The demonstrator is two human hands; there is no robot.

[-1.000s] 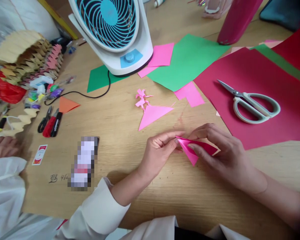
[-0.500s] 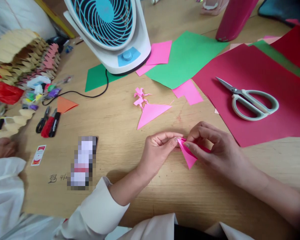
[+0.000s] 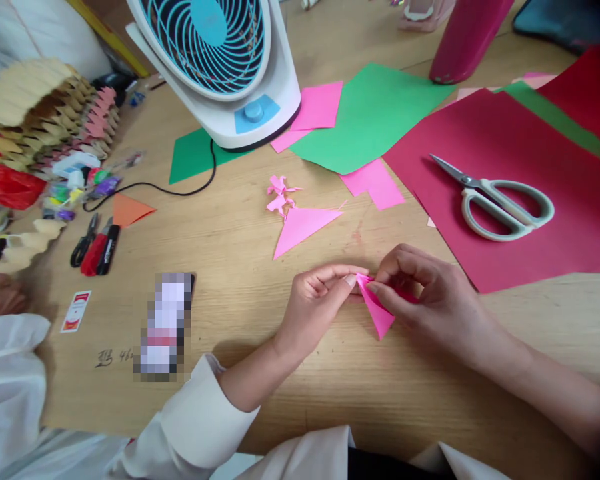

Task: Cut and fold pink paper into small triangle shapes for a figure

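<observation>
A small folded piece of bright pink paper (image 3: 379,315) is held between both hands above the wooden table (image 3: 300,420). My left hand (image 3: 317,303) pinches its upper left corner between thumb and fingers. On the right side, my right hand (image 3: 425,293) grips the same paper with thumb and index finger, and part of it is hidden behind those fingers. One pointed flap hangs down between the hands. Beyond them lie a light pink folded triangle (image 3: 304,228) and small crumpled pink pieces (image 3: 280,203).
Scissors (image 3: 505,203) rest on dark red sheets (image 3: 545,257) at right. Behind are green paper (image 3: 370,127), a fan (image 3: 260,120) and a magenta bottle (image 3: 465,43). A phone (image 3: 165,327) lies left, near another person's hand (image 3: 0,297).
Both hands keep their grip on the pink paper. My left thumb has shifted very slightly left on its corner, and the view has moved a little.
</observation>
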